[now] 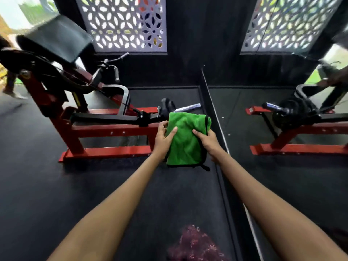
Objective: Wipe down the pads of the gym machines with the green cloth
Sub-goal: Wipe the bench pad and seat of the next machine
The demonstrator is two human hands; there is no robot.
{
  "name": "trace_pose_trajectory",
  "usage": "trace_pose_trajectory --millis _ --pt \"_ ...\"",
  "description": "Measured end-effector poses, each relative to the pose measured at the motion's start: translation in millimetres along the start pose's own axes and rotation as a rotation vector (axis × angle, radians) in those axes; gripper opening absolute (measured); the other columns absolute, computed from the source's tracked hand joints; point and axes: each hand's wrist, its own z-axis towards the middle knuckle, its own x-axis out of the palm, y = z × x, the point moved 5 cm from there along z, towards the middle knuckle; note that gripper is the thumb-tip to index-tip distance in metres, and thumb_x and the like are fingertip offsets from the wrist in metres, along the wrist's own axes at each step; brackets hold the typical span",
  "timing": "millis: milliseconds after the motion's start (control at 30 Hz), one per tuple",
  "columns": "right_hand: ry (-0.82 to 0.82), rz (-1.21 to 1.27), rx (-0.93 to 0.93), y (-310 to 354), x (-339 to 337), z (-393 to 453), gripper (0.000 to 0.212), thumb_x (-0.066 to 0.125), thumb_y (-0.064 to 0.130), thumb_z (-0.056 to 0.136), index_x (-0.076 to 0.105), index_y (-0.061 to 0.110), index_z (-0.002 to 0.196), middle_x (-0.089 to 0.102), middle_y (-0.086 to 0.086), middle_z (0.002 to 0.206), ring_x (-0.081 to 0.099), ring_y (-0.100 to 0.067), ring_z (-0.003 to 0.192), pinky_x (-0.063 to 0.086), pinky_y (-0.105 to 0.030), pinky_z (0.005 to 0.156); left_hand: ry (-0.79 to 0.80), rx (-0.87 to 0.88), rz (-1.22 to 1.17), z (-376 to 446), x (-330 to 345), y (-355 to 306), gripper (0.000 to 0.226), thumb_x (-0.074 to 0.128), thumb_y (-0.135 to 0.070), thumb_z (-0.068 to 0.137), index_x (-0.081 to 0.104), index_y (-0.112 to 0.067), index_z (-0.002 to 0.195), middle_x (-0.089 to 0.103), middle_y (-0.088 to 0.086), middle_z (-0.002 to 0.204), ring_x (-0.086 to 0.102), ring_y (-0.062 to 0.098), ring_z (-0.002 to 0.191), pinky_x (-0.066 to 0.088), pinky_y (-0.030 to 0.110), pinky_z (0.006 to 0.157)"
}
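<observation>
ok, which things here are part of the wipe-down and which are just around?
Job: cloth, held by left hand and right hand; black pad on the red machine.
Around: lattice panels, mirror, floor mat.

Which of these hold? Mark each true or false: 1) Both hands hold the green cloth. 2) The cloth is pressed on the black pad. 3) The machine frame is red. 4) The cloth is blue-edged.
1) True: the left hand and right hand both grip the green cloth.
2) False: the cloth is held in the air, well apart from the black pad at upper left.
3) True: the machine frame is red.
4) False: the cloth's edging is black.
</observation>
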Motion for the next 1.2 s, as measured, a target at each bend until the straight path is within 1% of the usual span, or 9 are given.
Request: trace_pose_trajectory --millis 100,167,333,467,600,733,833,1067,1200 --pt "0.025 -0.026 0.013 20.7 -18.4 69.1 0.031 0.065 0.01 0.088 0.059 0.011 0.119 0.065 -0.01 0.117 0.063 -0.022 0.104 0.051 -0.033 0.089 0.089 -0.059 0.012 60.6 32.2 -1.4 0.036 0.059 -0.012 0.093 0.044 -0.016 0.125 0.058 0.005 0.108 0.059 0.013 0.096 0.052 0.018 0.078" --pt "0.064 -0.056 -0.001 36.7 -24.3 108.6 0.031 0.065 0.01 0.088 0.059 0.012 0.119 0.065 -0.009 0.116 0.062 -0.022 0.104 0.051 -0.033 0.089 0.097 -0.116 -0.009 96.2 44.5 -2.3 0.034 0.061 -0.012 0.091 0.046 -0.016 0.121 0.058 0.007 0.107 0.06 0.019 0.098 0.054 0.023 0.078" --pt "0.13 -0.095 0.0 52.8 -25.1 196.0 0.028 0.064 0.01 0.089 0.058 0.012 0.117 0.065 -0.008 0.114 0.062 -0.019 0.1 0.05 -0.027 0.082 0.02 -0.181 -0.024 174.6 61.5 8.2 0.033 0.066 -0.004 0.086 0.045 -0.012 0.111 0.059 0.005 0.102 0.059 0.018 0.094 0.054 0.027 0.079" --pt "0.158 -0.136 -0.021 62.7 -17.9 288.3 0.03 0.064 0.01 0.089 0.058 0.01 0.119 0.064 -0.009 0.116 0.062 -0.018 0.099 0.051 -0.025 0.08 -0.036 -0.122 0.044 263.5 66.9 28.0 0.027 0.061 -0.003 0.09 0.046 -0.011 0.11 0.056 0.009 0.109 0.056 0.021 0.1 0.051 0.033 0.084" --pt "0.183 -0.179 -0.036 83.9 -2.7 384.0 0.032 0.063 0.015 0.091 0.056 0.01 0.121 0.063 0.001 0.106 0.06 -0.006 0.089 0.049 -0.01 0.068 -0.151 -0.027 0.099 366.8 69.3 39.8 0.021 0.056 -0.002 0.092 0.047 -0.013 0.108 0.056 0.004 0.102 0.055 0.018 0.095 0.048 0.034 0.083" --pt "0.203 -0.213 -0.004 97.9 14.6 467.5 0.037 0.064 0.018 0.09 0.056 0.008 0.125 0.062 -0.005 0.116 0.059 -0.017 0.102 0.047 -0.026 0.084 -0.242 -0.029 0.179 447.8 68.9 51.5 0.019 0.053 -0.003 0.093 0.049 -0.012 0.11 0.058 0.008 0.105 0.056 0.023 0.097 0.046 0.039 0.087" --pt "0.227 -0.22 0.005 112.3 31.8 531.0 0.037 0.064 0.018 0.09 0.055 0.008 0.125 0.061 -0.006 0.117 0.059 -0.017 0.1 0.046 -0.026 0.082 -0.28 -0.027 0.249 509.1 64.1 55.0 0.017 0.053 -0.007 0.093 0.049 -0.016 0.107 0.059 0.009 0.108 0.056 0.028 0.103 0.046 0.044 0.09" --pt "0.326 -0.209 0.062 122.6 72.6 635.9 0.034 0.063 0.015 0.09 0.055 0.008 0.123 0.062 -0.004 0.114 0.06 -0.018 0.1 0.048 -0.028 0.085 -0.369 -0.049 0.289 594.0 42.3 58.0 0.018 0.054 -0.004 0.093 0.052 -0.009 0.11 0.058 0.007 0.106 0.054 0.021 0.099 0.043 0.033 0.085" --pt "0.452 -0.22 0.084 124.5 106.5 695.3 0.032 0.064 0.013 0.09 0.056 0.009 0.12 0.063 -0.009 0.117 0.061 -0.021 0.103 0.05 -0.034 0.092 -0.482 -0.086 0.319 632.0 24.1 63.1 0.015 0.054 -0.004 0.092 0.053 -0.009 0.107 0.059 0.006 0.104 0.056 0.02 0.096 0.043 0.029 0.08"
